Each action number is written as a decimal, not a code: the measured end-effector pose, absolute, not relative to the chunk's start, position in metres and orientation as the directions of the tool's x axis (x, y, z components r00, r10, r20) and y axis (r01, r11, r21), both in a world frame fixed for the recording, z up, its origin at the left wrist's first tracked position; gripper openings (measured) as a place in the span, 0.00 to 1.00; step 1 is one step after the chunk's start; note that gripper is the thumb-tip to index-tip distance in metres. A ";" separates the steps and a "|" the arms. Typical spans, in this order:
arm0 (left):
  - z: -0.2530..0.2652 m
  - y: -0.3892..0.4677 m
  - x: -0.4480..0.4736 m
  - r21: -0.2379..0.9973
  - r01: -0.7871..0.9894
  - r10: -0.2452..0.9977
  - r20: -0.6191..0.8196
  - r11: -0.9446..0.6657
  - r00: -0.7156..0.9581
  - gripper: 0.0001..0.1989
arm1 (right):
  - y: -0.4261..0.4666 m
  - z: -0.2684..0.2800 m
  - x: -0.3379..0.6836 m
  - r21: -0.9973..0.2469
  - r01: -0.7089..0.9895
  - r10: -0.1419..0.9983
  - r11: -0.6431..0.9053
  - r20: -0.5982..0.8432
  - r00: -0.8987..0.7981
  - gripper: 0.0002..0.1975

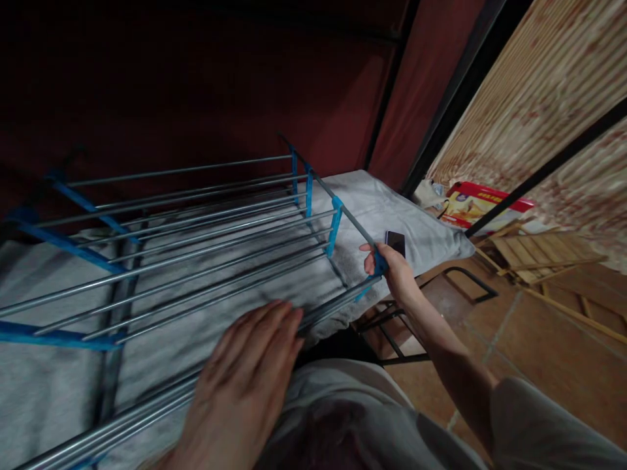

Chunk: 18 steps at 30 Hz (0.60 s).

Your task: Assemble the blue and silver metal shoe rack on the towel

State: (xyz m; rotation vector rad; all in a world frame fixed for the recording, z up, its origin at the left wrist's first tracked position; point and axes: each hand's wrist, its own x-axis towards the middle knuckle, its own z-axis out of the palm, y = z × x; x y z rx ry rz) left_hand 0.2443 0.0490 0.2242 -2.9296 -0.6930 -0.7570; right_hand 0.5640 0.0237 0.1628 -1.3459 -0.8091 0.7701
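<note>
A rack of grey metal rods [220, 228] with blue plastic brackets [335, 225] lies on a light grey cloth [362, 196]. At the rack's near right corner, my right hand [396, 269] is closed around the blue corner joint, with the thumb and fingers on either side. My left hand [247, 365] rests flat across the near rods, its fingers stretched out and close together. What lies under the left palm is hidden. A dark phone [396, 242] is on the cloth just beyond my right hand.
Dark red panels [220, 85] stand behind the rack. To the right are a red and yellow box [482, 203], a folded wooden piece [543, 251] and a black metal-framed chair [470, 284] on the tiled floor [539, 365]. A black bar [548, 166] slants past the corrugated wall.
</note>
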 end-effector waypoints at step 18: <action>0.203 0.055 0.411 0.153 0.487 0.500 0.057 -0.860 0.864 0.20 | 0.026 0.160 0.558 -0.977 -0.141 0.841 0.160 0.060 0.538 0.19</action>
